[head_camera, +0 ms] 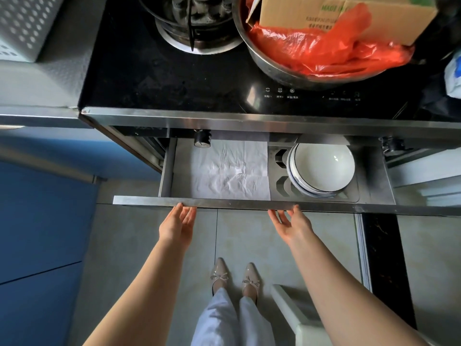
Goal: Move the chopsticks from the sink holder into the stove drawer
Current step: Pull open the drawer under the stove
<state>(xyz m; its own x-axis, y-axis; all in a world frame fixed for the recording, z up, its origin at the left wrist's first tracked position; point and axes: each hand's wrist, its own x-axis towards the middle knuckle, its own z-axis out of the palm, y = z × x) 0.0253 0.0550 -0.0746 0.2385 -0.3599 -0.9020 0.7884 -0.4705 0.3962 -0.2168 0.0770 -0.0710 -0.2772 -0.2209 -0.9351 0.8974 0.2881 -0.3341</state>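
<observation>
My left hand and my right hand are both open and empty, fingertips up against the underside of the front rail of the stove drawer, which stands pulled out below the stove. I cannot see the chopsticks or the sink holder from here. In the left part of the drawer lies a crumpled white paper, and a black knob hangs over its back edge. In the right part a stack of white bowls leans in a rack, close to the front rail. On the stove above, a metal basin holds a red plastic bag and a cardboard box; a dark pot sits beside it on the burner. My shoes are on the tiled floor beneath the drawer.
</observation>
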